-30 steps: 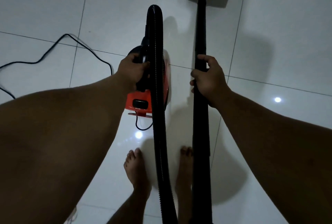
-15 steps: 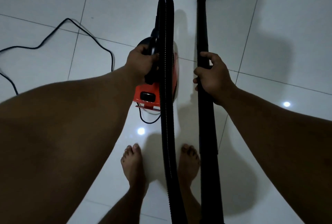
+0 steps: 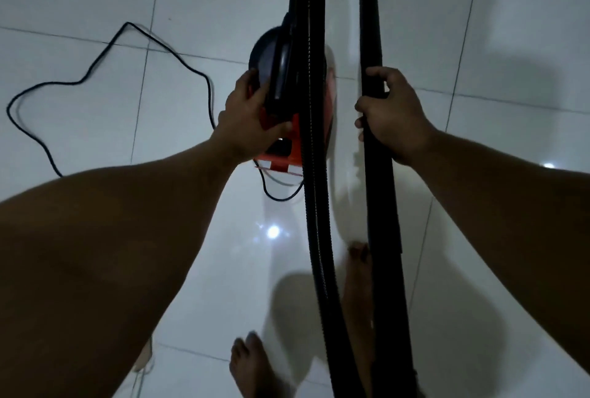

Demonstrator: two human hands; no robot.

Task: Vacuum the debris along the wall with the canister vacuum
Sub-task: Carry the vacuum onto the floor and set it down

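The red and black canister vacuum [image 3: 295, 145] is at the centre of the view, over the white tile floor. My left hand [image 3: 250, 118] lies on its left side, fingers spread over the black dome and thumb across the red body; the arched carry handle [image 3: 282, 68] is free. My right hand [image 3: 394, 113] is closed around the black wand [image 3: 370, 30], which runs up and out of the top edge, so the floor nozzle is hidden. The ribbed black hose [image 3: 314, 193] hangs between canister and wand. No debris or wall shows.
The black power cord [image 3: 95, 68] loops over the tiles at left and runs to the canister's rear. My bare left foot [image 3: 252, 365] is near the bottom edge; my right foot [image 3: 357, 270] is partly behind hose and wand. Glossy tiles lie all around.
My left hand has left the carry handle and now rests spread on the canister's side. The nozzle has slid out of the top of the view. My feet have shifted apart.
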